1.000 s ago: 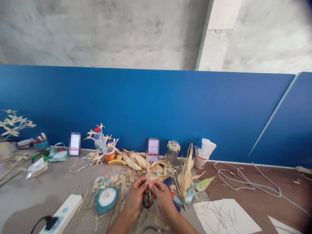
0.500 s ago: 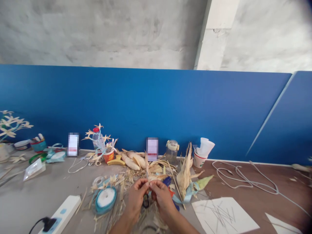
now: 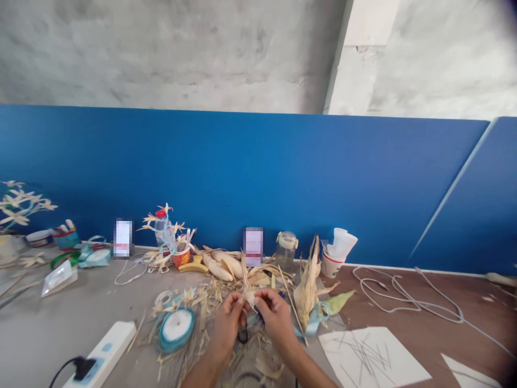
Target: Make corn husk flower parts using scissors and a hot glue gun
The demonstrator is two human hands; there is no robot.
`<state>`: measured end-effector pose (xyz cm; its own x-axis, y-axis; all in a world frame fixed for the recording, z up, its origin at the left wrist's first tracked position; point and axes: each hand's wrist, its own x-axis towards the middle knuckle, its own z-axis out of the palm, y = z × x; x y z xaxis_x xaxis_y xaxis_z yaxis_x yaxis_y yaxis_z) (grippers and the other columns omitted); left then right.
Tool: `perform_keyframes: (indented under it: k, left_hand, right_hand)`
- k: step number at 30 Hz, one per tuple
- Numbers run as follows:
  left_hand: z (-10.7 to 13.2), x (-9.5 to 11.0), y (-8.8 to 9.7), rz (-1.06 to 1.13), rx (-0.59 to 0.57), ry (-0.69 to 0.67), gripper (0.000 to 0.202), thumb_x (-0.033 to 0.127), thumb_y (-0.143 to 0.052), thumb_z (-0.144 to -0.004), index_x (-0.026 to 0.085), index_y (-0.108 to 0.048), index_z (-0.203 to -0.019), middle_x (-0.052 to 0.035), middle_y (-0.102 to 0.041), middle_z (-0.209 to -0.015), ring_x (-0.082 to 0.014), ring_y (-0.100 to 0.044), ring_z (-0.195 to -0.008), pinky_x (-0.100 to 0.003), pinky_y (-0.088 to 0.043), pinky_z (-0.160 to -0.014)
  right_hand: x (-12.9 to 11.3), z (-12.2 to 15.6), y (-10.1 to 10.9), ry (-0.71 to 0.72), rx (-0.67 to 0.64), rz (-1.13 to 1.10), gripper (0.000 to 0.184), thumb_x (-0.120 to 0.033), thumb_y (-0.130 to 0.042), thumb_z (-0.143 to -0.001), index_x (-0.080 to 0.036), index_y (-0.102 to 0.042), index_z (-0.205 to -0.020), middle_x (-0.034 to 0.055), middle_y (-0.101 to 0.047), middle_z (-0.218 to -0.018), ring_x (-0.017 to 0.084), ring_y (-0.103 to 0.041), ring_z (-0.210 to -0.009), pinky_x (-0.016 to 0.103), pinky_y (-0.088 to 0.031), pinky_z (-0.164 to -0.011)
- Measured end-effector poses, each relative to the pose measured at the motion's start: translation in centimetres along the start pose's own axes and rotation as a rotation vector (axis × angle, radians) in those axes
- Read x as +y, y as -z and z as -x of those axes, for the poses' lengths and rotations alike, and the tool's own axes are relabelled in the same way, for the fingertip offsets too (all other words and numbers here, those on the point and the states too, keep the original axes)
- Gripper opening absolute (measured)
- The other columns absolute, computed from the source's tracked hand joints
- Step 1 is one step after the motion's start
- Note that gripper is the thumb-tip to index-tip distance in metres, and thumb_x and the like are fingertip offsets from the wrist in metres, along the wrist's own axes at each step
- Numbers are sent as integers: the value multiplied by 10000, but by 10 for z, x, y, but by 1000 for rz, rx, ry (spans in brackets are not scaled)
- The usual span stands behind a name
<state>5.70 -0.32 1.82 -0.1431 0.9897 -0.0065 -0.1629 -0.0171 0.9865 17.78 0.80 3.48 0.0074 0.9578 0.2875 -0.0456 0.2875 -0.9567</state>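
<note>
Close together over the middle of the littered table, both hands are closed around a pale, pointed piece of corn husk (image 3: 246, 280). My left hand (image 3: 226, 319) pinches its lower end. My right hand (image 3: 275, 315) grips it from the other side, and something small and dark shows by its fingertips, too small to name. Under the left fingers a black loop (image 3: 242, 335) is partly covered. Husk scraps (image 3: 266, 365) lie below. A ribbon roll (image 3: 175, 328) with a white core is left of my hands. A tall dry husk bundle (image 3: 307, 288) stands to the right.
Whole husks (image 3: 218, 267), a phone (image 3: 253, 247) and a lidded jar (image 3: 286, 252) line the back by the blue partition (image 3: 258, 172). A power strip (image 3: 105, 353) lies front left. On the right are a paper sheet (image 3: 335, 350) with thin sticks and a white cable (image 3: 428, 304).
My right hand has shifted slightly right and up, apart from the left. More of the husk's pale base shows between the fingers. The blue and red things beside the right hand are now mostly covered.
</note>
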Motion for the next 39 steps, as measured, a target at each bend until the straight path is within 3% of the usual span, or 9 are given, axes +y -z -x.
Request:
perform_keyframes:
  k: [4,7,15,28,39]
  left_hand:
    - [0,1,-1,-2,-35,-57,443,620,-633,-666,184,-552,-650,63,-444,-467,-87,-343,-408,-227,-253,-438]
    - [0,0,-3,9,-53,-31,445,609,-666,-633,174,-582,-676,63,-448,-467,-90,-352,-416,-225,-253,-443]
    - [2,-2,-3,84,-120,15,325,474,-689,-687,162,-597,-681,35,-525,-565,-87,-396,-471,-227,-277,-489]
    - [4,6,-5,230,-160,101,400,522,-727,-621,169,-541,-612,45,-477,-532,-65,-355,-440,-217,-261,-473]
    - [3,-1,-2,174,-175,65,331,472,-690,-701,156,-595,-663,36,-513,-543,-65,-372,-451,-221,-253,-486]
  right_hand:
    - [-9,5,2,308,-128,221,174,-172,-512,-812,-192,-675,-755,32,-617,-715,166,-571,-710,263,-457,-686]
    - [-3,8,1,407,-144,330,233,-133,-466,-842,-198,-690,-842,53,-626,-774,166,-582,-720,267,-469,-688]
    - [4,5,3,448,-87,439,219,-98,-474,-839,-187,-674,-845,60,-623,-787,174,-591,-745,260,-470,-688]
    - [4,2,7,455,-128,405,240,-79,-450,-832,-190,-663,-837,62,-594,-839,176,-581,-802,265,-469,-724]
    - [-2,-2,6,297,-117,428,158,-74,-462,-751,-190,-539,-676,5,-549,-696,150,-544,-670,232,-402,-642]
